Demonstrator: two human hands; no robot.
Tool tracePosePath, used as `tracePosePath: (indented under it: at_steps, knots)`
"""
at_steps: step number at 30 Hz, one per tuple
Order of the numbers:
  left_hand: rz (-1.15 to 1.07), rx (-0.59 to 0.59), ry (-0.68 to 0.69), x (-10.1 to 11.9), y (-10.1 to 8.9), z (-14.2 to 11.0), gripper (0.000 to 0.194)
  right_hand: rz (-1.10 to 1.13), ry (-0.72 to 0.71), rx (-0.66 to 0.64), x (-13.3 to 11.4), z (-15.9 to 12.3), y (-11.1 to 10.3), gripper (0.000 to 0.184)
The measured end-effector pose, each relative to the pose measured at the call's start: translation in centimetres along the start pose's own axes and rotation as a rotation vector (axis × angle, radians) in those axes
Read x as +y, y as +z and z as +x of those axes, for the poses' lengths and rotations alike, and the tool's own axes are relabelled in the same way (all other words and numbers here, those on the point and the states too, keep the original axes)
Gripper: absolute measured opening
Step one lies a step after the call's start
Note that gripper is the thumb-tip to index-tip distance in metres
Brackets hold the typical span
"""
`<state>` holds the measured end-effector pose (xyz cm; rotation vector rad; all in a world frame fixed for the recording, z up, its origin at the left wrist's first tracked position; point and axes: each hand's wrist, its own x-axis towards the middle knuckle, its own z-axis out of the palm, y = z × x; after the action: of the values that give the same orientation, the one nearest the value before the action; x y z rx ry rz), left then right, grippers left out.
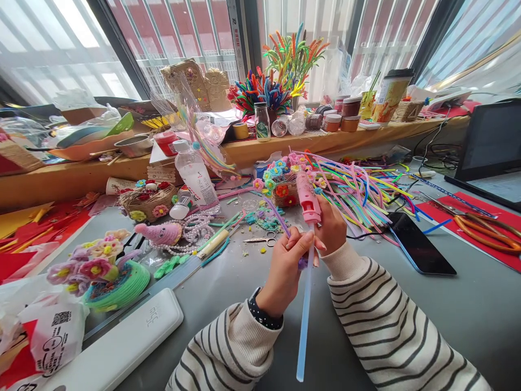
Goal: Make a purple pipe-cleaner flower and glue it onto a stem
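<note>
Nearest, bottom left on the grey bench (468, 304): white power bank (118, 339) with pale embossed lettering, not legible, beside a white bag (51, 331) printed with a QR code. Centre foreground: striped sleeves, both hands close together above the bench. Left hand (285, 266) curled, fingers pinched on a small purple piece (302, 263) at the glue stick (304, 320), a translucent rod slanting down toward the viewer. Right hand (331, 228) clamped around the pink glue gun (307, 198), nozzle pointing away, stick entering its rear. Right of the hands: dark phone (419, 247), face up. Left: green coiled basket of pipe-cleaner flowers (109, 277), pink knitted figure (160, 233), small scissors (260, 239). Mid-distance: clear plastic bottle (197, 179), label text too small to read; loose pipe cleaners (362, 187) fanned across the bench; orange-handled scissors (488, 228) on a red sheet. Far, on the window ledge: glass bottle with green label (261, 122), writing unreadable; paper cup with dark lid (391, 95); upright pipe-cleaner bouquet (291, 57).
</note>
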<state>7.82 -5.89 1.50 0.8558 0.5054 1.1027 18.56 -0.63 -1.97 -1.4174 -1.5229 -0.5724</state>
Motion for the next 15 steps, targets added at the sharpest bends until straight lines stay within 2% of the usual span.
tracePosePath:
  at_steps: [11,15]
  knots:
    - [0.021,-0.026,-0.031,0.04,0.00,0.17,0.034,0.049,0.021,-0.002,0.19,-0.10,0.19,0.031]
    - [0.110,-0.057,-0.120,0.24,-0.29,0.21,0.026,0.164,0.135,-0.059,0.52,0.11,0.36,0.030]
